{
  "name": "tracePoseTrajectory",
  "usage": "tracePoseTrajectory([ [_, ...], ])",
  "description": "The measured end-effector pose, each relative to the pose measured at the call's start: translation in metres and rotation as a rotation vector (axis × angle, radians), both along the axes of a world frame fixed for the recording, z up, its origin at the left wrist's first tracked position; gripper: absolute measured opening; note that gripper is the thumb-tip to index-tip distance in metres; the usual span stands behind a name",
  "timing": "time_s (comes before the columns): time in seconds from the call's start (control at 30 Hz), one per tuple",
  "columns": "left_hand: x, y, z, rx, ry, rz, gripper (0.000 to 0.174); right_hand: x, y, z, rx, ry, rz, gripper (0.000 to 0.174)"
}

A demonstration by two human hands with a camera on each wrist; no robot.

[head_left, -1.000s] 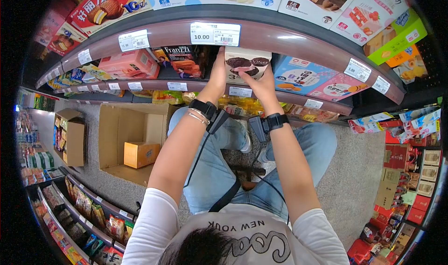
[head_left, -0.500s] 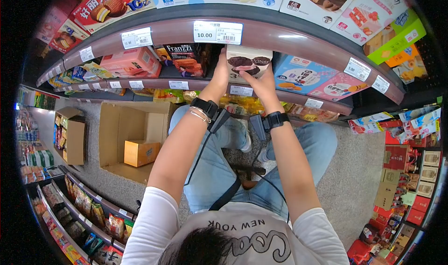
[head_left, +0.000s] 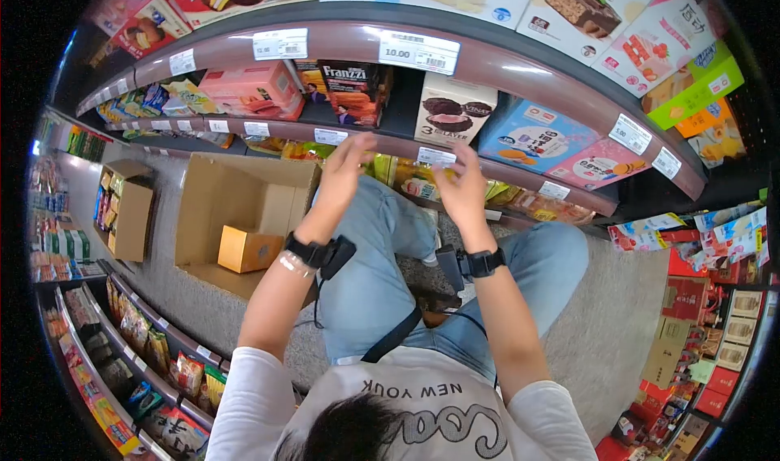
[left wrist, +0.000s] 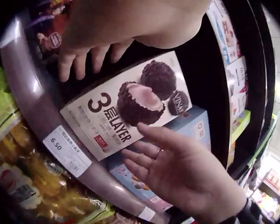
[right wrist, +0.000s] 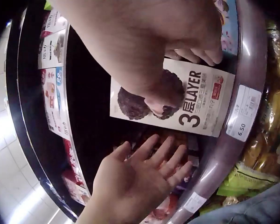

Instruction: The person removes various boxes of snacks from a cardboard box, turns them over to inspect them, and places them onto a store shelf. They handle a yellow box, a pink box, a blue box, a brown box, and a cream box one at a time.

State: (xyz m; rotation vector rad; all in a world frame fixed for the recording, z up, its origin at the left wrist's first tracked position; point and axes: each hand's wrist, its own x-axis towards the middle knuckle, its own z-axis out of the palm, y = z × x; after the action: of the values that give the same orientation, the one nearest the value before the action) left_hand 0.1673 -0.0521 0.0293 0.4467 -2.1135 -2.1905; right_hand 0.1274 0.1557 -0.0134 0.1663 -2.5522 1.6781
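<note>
A white "3 LAYER" snack box [head_left: 455,110] with dark round sweets pictured on it stands on the middle shelf, its front near the shelf edge. Both hands are off it. My left hand [head_left: 344,175], fingers spread and holding nothing, is in front of the shelf, left of the box. Just below the box is my right hand [head_left: 463,186], its fingers loosely bent around nothing. In the left wrist view, the right hand [left wrist: 177,170] overlaps the box's lower corner. The left hand [right wrist: 135,177] shows its bare palm in the right wrist view.
A dark Franzzi box [head_left: 353,91] stands left across a gap, and a blue biscuit box [head_left: 526,132] right of the white one. An open carton [head_left: 195,225] on the floor at left holds an orange box [head_left: 248,250]. Bagged snacks [head_left: 410,178] fill the lower shelf.
Both hands have let go of the white box and drawn back toward the body, the left one also moving left. The box stays on the shelf. The head view has shifted slightly.
</note>
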Motion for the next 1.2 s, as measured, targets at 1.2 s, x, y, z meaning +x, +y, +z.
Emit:
tracePoseTrajectory([
  [1.2,0.095,-0.175,-0.306,-0.656,-0.644,-0.744,0.038,0.066,-0.342,-0.057,0.206,-0.282,0.599,0.043],
])
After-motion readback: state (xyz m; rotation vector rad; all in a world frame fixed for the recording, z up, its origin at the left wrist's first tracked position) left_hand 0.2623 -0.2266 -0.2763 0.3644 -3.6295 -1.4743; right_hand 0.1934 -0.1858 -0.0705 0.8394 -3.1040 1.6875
